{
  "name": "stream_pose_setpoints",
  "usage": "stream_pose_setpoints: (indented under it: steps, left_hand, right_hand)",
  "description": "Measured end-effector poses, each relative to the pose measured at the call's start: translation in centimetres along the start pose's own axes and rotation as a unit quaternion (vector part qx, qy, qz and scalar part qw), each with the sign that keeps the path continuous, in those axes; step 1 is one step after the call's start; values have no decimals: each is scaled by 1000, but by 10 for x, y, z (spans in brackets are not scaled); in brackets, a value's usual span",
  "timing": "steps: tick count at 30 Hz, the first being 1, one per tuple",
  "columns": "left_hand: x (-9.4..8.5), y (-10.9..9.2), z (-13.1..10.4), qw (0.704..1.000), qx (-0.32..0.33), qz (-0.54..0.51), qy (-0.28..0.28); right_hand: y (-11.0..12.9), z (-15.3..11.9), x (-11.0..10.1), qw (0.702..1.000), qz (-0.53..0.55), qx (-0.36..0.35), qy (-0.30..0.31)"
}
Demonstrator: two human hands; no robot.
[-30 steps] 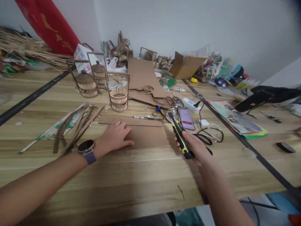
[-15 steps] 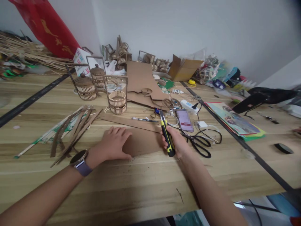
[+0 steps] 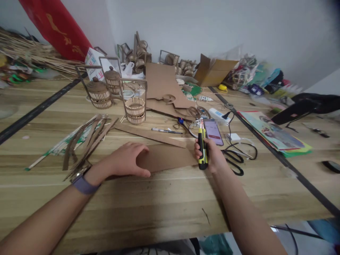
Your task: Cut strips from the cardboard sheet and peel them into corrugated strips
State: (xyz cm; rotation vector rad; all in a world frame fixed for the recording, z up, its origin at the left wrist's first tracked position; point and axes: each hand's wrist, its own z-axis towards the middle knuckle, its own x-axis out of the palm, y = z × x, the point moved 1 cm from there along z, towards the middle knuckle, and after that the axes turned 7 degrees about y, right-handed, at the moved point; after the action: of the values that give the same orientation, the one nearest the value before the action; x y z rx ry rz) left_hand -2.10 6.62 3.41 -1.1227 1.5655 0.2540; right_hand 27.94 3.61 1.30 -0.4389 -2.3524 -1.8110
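Gold characters on a red banner [image 3: 58,30], coloured marks on a white box [image 3: 93,64], small print on a phone [image 3: 214,134], none clear enough to read.

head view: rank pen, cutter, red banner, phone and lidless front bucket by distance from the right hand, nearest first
1. Cutter: gripped in the right hand.
2. Phone: just beyond the hand.
3. Pen: to the hand's left.
4. Lidless front bucket: farther left, past the pen.
5. Red banner: far left, at the back.
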Motion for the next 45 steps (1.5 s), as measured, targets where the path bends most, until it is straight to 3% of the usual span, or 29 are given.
stream_pose_setpoints:
  steps: [4, 7, 17, 22, 25, 28, 30, 32, 34, 35, 38, 41, 45]
  left_hand:
    - [-22, 6, 8, 996, -15, -64, 58]
    - [-27, 8, 11, 995, -19, -58, 77]
    - [-9, 0, 3, 999, -20, -5, 36]
    - [1, -5, 2, 999, -17, 40, 16]
    - [5, -5, 3, 998, -16, 60, 9]
    - [10, -2, 4, 997, -14, 78, -9]
    - [14, -1, 5, 996, -8, 88, -28]
    - [18, 0, 5, 994, 1, 101, -41]
    - [22, 0, 4, 992, 9, 117, -53]
    - [25, 0, 3, 990, 14, 127, -59]
    - [33, -4, -1, 984, 39, 155, -74]
    - [42, -5, -4, 979, 54, 175, -85]
    - [45, 2, 0, 982, 34, 170, -72]
  right_hand:
    - [7, 2, -11, 1000, -3, -23, -7]
    - [10, 2, -17, 999, -18, -34, -6]
    - [17, -1, -13, 998, -7, -56, -18]
    - [25, -36, 1, 998, -4, -55, 13]
    - [5, -78, 18, 998, 34, -26, 44]
    - [-41, -121, 35, 987, 97, 56, 111]
    - [-69, -142, 34, 981, 96, 97, 138]
    - [-82, -152, 14, 992, 40, 92, 70]
    - [-74, -156, -19, 995, -28, 2, -94]
    - [-64, -156, -37, 978, -57, -53, -194]
    - [-31, -154, -72, 944, -78, -136, -289]
    - [-13, -145, -66, 951, -77, -143, -262]
    - [-16, -124, -14, 991, -62, -41, -110]
